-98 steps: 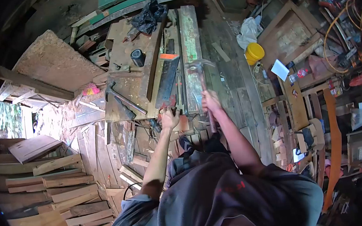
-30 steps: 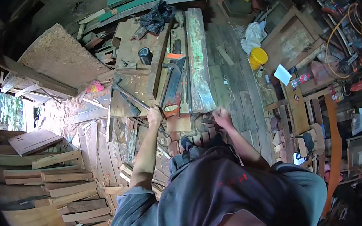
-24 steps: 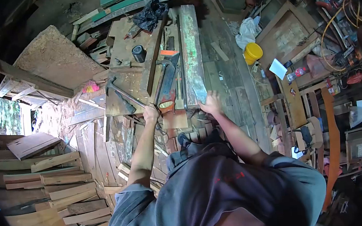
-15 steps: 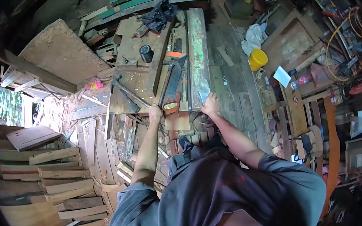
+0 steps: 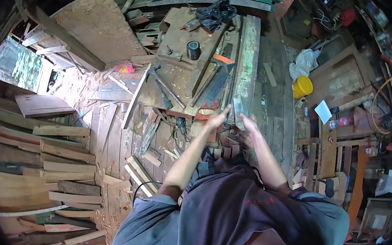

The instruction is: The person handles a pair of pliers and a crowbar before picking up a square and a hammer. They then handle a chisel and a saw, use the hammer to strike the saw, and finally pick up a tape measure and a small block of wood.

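A long, weathered wooden beam (image 5: 248,62) with green stains lies on the workbench and points away from me. My right hand (image 5: 249,123) is closed at its near end, thumb on the pale grey end corner. Just left of that end is my left hand (image 5: 218,118), fingers stretched toward the beam's side. Close beyond the left hand rests a reddish handle (image 5: 206,112), with a dark blade running away from it. A hammer (image 5: 168,89) lies farther left on the bench, its head away from me. Another long-handled tool with an orange part (image 5: 224,59) lies between the boards.
A black jar (image 5: 193,50) and a black plastic bag (image 5: 215,14) are on the bench. Stacked wood pieces (image 5: 69,169) line the left side. A yellow bucket (image 5: 302,86) stands to the right. A corded power tool (image 5: 181,126) sits near my left forearm.
My left hand has left the hammer's handle end and moved right to the beam's near end. My right hand has stayed at that end and changed its grip. The view has shifted.
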The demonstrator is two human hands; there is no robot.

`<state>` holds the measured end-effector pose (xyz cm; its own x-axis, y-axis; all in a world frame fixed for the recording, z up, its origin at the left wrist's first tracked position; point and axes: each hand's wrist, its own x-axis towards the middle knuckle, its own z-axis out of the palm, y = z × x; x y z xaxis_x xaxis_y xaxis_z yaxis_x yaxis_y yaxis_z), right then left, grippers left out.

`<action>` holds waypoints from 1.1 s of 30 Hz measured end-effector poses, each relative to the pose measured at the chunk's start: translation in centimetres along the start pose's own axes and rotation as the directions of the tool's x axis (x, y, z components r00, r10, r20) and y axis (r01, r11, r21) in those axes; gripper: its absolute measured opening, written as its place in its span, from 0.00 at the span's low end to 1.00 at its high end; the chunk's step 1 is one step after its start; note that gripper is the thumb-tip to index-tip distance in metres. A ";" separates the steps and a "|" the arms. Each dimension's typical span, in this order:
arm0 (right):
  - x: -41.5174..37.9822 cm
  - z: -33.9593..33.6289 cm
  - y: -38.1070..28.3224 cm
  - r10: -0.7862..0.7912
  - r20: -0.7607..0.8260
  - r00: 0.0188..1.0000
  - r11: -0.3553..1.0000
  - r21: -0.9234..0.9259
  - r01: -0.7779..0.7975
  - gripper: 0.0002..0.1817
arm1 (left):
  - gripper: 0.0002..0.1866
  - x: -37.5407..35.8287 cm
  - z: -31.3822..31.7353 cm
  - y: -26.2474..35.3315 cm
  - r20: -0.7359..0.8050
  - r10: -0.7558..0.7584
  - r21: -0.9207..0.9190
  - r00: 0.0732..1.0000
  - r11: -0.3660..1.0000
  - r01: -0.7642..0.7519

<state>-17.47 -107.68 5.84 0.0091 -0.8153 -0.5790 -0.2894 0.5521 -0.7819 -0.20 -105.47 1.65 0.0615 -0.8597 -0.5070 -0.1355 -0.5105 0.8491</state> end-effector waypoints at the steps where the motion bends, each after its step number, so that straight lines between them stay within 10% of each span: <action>1: -0.7 0.5 0.0 0.042 0.068 0.997 0.980 0.191 -0.054 0.28 | 0.39 -1.8 0.4 1.9 -0.008 0.011 -0.050 1.000 0.999 -0.011; 7: -1.1 4.6 3.7 -0.207 0.166 0.964 0.934 -0.258 0.245 0.22 | 0.23 -3.7 -0.4 1.0 -0.018 -0.167 -0.506 0.986 0.852 0.135; 9: -1.5 5.4 3.5 -0.554 0.180 0.813 0.626 -0.554 0.549 0.23 | 0.23 -4.3 -1.8 0.0 -0.090 -0.084 -0.468 0.992 0.883 0.032; 16: -1.2 0.7 0.7 -0.208 0.491 0.846 0.961 -0.058 0.270 0.15 | 0.24 -4.7 -9.2 -4.6 -0.278 -0.072 -0.618 0.958 0.777 -0.121; 23: -1.2 -7.0 6.5 0.014 0.318 0.948 0.987 -0.155 0.037 0.08 | 0.36 1.2 -20.9 -9.7 -0.602 -0.008 -0.323 0.798 0.917 -0.235; 33: -3.7 -10.7 13.6 0.164 0.199 0.966 0.972 -0.199 -0.124 0.07 | 0.33 14.5 -26.7 -3.9 -0.587 0.028 0.094 0.809 0.995 0.033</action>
<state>-31.71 -98.98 -0.20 0.1514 -0.6627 -0.7334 -0.4732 0.6028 -0.6424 27.60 -116.42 -5.04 0.6263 -0.7197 -0.2997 -0.2255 -0.5352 0.8141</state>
